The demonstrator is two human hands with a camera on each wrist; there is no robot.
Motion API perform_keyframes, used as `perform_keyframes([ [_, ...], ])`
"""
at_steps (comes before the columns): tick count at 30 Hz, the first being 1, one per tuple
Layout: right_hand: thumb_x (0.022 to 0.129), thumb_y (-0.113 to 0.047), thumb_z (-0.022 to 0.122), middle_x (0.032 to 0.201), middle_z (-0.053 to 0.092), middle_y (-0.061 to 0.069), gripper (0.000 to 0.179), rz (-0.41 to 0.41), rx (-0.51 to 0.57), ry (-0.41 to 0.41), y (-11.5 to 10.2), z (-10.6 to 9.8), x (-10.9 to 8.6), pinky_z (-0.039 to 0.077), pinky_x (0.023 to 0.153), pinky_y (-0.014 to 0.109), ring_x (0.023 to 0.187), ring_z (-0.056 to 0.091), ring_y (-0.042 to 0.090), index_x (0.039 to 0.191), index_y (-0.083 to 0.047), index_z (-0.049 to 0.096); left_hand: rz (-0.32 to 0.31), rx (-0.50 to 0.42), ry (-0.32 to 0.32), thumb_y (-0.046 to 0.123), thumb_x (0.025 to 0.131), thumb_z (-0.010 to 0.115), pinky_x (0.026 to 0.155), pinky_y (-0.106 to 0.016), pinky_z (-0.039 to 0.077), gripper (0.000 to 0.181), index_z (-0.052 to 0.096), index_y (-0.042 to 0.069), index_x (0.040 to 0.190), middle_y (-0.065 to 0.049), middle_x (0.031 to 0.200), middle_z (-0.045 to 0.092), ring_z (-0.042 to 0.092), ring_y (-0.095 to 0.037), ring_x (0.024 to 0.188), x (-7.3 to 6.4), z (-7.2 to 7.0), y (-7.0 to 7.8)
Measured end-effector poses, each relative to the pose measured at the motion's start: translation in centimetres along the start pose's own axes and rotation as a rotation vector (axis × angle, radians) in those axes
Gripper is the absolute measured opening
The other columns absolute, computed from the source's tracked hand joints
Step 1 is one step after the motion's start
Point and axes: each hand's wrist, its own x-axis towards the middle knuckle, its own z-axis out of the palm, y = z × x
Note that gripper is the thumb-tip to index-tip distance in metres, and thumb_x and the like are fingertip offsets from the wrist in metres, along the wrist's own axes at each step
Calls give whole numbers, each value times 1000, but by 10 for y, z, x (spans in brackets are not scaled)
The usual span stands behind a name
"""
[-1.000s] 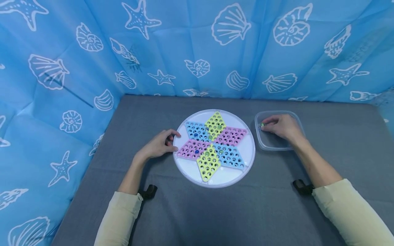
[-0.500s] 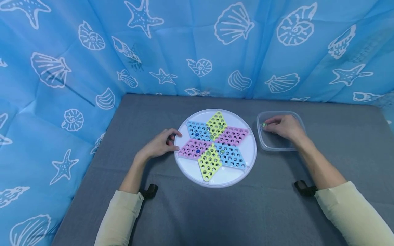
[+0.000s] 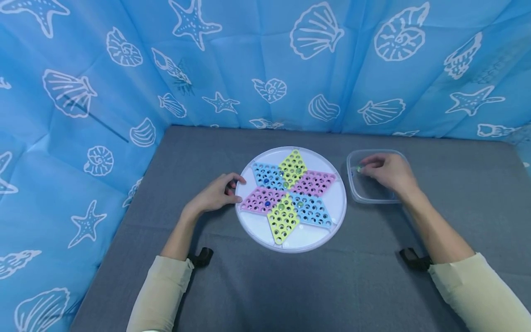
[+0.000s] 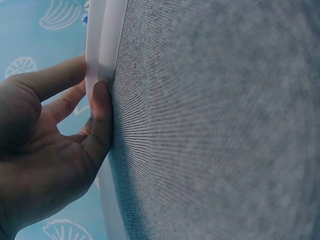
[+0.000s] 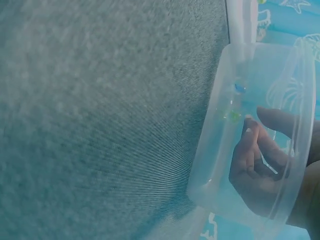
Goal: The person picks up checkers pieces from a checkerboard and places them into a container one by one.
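Observation:
A round white Chinese checkers board (image 3: 304,236) with a star of pink, blue and yellow sections lies flat, several glass marbles in its holes. My left hand (image 3: 215,192) grips its left rim with thumb and fingers. In the left wrist view, the fingers (image 4: 102,97) touch the board's white side (image 4: 111,45). My right hand (image 3: 392,173) reaches into a clear plastic box (image 3: 356,196), its thumb and fingers slightly apart. Through the box wall, a green marble (image 5: 232,116) shows just below the fingertips, and a blue marble (image 5: 240,88) is nearby.
Grey cloth covers the table (image 3: 290,286). A blue curtain (image 3: 232,60) with white shells hangs behind the table and along its left. Black wrist straps (image 3: 202,257) show at both forearms.
My right hand has drawn back slightly to the right inside the box, its fingertips moving off the left wall. My left hand and the board stay in place; the view shifts slightly.

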Motion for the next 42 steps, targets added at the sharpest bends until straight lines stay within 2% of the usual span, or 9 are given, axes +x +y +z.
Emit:
perform_keyframes([
  [11, 96, -19, 65, 110, 64, 20, 31, -79, 38, 114, -11, -1, -19, 46, 76, 41, 96, 61, 31, 122, -2, 64, 0, 1, 4, 11, 90, 73, 78, -36, 41, 44, 55, 11, 130, -12, 109, 44, 51, -22, 87, 1, 0, 1],
  [20, 96, -20, 66, 104, 67, 16, 28, -201, 60, 188, -21, 0, -38, 45, 64, 22, 90, 63, 27, 119, -5, 67, -11, -5, 9, 11, 89, 74, 78, -36, 42, 45, 56, 11, 130, -12, 108, 44, 51, -22, 87, 0, -1, 2],
  [24, 95, -16, 67, 102, 66, 14, 25, -254, 80, 215, -27, 3, -46, 43, 66, 17, 88, 62, 25, 117, -5, 68, -9, -9, 3, 10, 89, 73, 78, -36, 42, 45, 55, 10, 130, -12, 109, 44, 51, -22, 87, 0, -1, 1],
  [28, 94, -13, 67, 99, 66, 12, 22, -289, 100, 236, -33, 9, -52, 42, 69, 16, 86, 60, 22, 114, -5, 69, -8, -12, 3, 10, 89, 74, 78, -36, 42, 45, 55, 10, 130, -12, 109, 44, 51, -21, 86, 0, 0, 0],
  [35, 91, -9, 70, 92, 67, 9, 20, -365, 120, 238, -41, 20, -60, 44, 67, 14, 80, 60, 20, 110, -4, 70, 51, -7, 16, 7, 88, 75, 77, -35, 41, 45, 56, 6, 129, -13, 106, 44, 51, -20, 84, -1, 0, -1],
  [42, 87, -2, 74, 85, 66, 5, 18, -462, 129, 234, -44, 29, -64, 45, 68, 14, 76, 60, 16, 105, -3, 72, 54, -9, 21, 8, 88, 75, 77, -35, 42, 45, 57, 6, 129, -13, 106, 45, 52, -20, 84, -1, 0, -1],
])
